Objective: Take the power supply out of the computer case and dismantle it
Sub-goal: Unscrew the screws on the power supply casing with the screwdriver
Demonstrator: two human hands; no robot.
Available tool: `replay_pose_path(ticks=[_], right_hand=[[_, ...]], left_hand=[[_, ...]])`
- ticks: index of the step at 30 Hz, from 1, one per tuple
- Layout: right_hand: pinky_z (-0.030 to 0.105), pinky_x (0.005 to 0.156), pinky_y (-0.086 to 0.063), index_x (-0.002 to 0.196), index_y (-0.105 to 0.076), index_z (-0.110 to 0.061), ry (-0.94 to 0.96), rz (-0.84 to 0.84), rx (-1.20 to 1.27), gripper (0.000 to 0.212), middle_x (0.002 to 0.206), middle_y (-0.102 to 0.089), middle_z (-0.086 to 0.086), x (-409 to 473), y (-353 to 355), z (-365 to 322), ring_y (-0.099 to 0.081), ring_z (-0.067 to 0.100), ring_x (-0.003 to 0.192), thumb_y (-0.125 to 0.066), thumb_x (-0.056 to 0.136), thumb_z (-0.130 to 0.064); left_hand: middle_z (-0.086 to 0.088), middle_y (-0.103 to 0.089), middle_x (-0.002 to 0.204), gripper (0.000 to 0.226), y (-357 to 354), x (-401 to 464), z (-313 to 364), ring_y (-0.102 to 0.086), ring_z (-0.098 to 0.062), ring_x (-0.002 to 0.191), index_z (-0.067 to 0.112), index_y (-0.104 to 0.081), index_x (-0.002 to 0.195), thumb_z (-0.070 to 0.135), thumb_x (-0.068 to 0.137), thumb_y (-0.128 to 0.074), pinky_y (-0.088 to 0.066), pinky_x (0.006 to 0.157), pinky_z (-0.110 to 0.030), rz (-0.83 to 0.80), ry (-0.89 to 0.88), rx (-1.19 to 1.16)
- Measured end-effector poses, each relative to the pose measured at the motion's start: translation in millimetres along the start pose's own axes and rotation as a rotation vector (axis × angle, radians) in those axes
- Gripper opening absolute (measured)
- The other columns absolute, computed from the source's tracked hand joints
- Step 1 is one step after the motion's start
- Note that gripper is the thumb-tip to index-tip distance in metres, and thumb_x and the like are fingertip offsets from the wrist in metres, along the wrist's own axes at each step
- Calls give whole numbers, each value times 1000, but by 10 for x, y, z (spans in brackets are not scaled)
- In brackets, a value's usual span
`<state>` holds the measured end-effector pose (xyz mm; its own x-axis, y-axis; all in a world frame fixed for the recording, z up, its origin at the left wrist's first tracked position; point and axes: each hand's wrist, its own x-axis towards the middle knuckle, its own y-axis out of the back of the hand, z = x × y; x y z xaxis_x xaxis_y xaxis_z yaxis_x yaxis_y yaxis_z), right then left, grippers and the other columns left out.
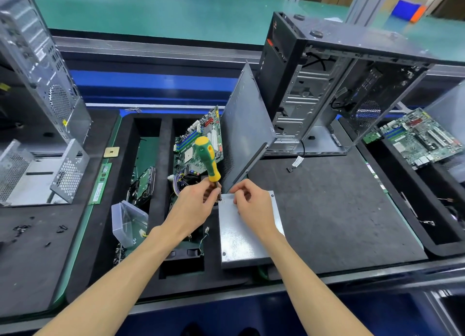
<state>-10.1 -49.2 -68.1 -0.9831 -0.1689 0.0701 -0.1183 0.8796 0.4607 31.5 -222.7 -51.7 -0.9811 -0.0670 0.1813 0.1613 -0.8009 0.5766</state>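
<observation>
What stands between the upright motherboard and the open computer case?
In the head view, a grey side panel leans upright between the motherboard and the computer case.

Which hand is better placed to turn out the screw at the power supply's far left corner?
The left hand. It already grips the screwdriver by its shaft, tip at that corner of the power supply. The right hand rests on the cover.

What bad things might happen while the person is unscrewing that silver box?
1. The screwdriver stands upright on a corner screw, with the left hand pinching only its shaft; it may slip off.
2. The right hand rests beside the tip, so a slip may jab it.
3. The power supply lies by the foam tray slots; a freed screw may roll in.
</observation>
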Motion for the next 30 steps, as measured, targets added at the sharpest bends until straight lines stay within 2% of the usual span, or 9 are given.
replay_pose_path(ticks=[3, 6, 9, 14, 17, 21, 24, 30], right_hand=[[36, 59, -52, 88, -68, -21, -2, 2, -3, 21, 69, -66, -6, 3, 1, -8, -57, 11, 60, -55, 96, -8], [37, 60, -52, 88, -68, -22, -2, 0, -5, 22, 69, -66, -6, 4, 1, -3, -57, 10, 60, -55, 97, -7], [35, 60, -50, 87, -68, -23, -1, 3, 3, 22, 69, -66, -7, -2, 2, -9, -57, 10, 60, -55, 97, -8], [44, 63, -52, 86, -67, -24, 6, -4, 10, 20, 70, -66, 4, -15, 6, -28, -61, 25, 66, -54, 95, -12], [46, 65, -53, 85, -67, -25, 5, -4, 24, 18, 69, -66, 5, -22, 8, -43, -62, 27, 67, -53, 92, -15], [45, 65, -52, 82, -65, -29, -7, -11, 36, 18, 69, -65, 5, -29, 8, -72, -62, 29, 68, -50, 87, -22], [45, 65, -52, 82, -65, -29, -7, -17, 31, 18, 70, -65, 7, -32, 11, -75, -62, 29, 69, -51, 90, -20], [28, 59, -44, 84, -65, -24, -15, -21, 19, 21, 69, -65, 6, -34, 16, -55, -55, 18, 62, -54, 95, -10]], left_hand=[[2, -73, 88, 12, 37, 30, 18, -67, -19, 81, 18, -66, 107, 22, 101, -56, -54, 79, -40, -79, -36, 100], [1, -73, 90, 11, 59, 45, 29, -66, -21, 84, 19, -64, 107, 23, 102, -55, -54, 79, -41, -125, -36, 120], [3, -73, 88, 10, 49, 38, 31, -67, -19, 82, 17, -65, 104, 23, 100, -59, -55, 77, -41, -82, -60, 123], [7, -72, 81, 14, 21, 25, 0, -67, -17, 76, 16, -66, 99, 30, 96, -65, -55, 75, -40, 3, -48, 138], [10, -69, 73, 15, 1, 31, -13, -64, -11, 70, 22, -64, 94, 37, 94, -66, -54, 72, -36, 22, -8, 146], [13, -64, 67, 16, -23, 59, -16, -60, -6, 66, 29, -59, 86, 41, 92, -67, -50, 67, -31, 28, 11, 149], [13, -59, 67, 18, -28, 84, 1, -56, -6, 67, 30, -56, 84, 43, 93, -64, -48, 65, -30, 25, -3, 187], [13, -52, 60, 27, -44, 133, 24, -53, -17, 67, 23, -61, 82, 45, 97, -57, -45, 62, -33, 10, 32, 319]])
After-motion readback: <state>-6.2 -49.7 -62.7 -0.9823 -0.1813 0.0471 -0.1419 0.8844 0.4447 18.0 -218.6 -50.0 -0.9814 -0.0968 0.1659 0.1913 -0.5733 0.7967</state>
